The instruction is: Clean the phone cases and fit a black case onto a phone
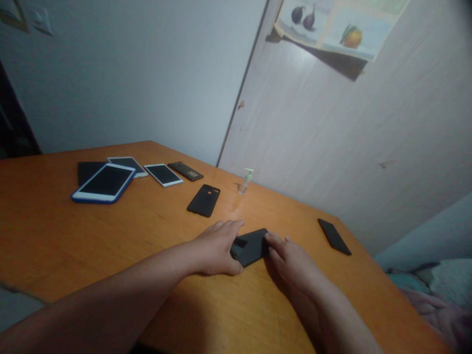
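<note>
Dark phone [255, 249], one; left hand [218, 248] gripping one end, right hand [291, 260] the other, at wooden desk [147, 223].

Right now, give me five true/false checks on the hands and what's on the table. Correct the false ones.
1. The left hand touches a flat dark-grey rectangular slab. True.
2. The right hand is well apart from that slab. False: its fingers are at the slab's right end.
3. A white-framed touchscreen device with a blue rim lies left of both hands. True.
4. A small clear bottle with a pale-green pump top rests on that device. False: the bottle stands on the orange-brown wooden table.
5. A thin black rectangular case with cutouts lies left of the bottle. True.
</note>
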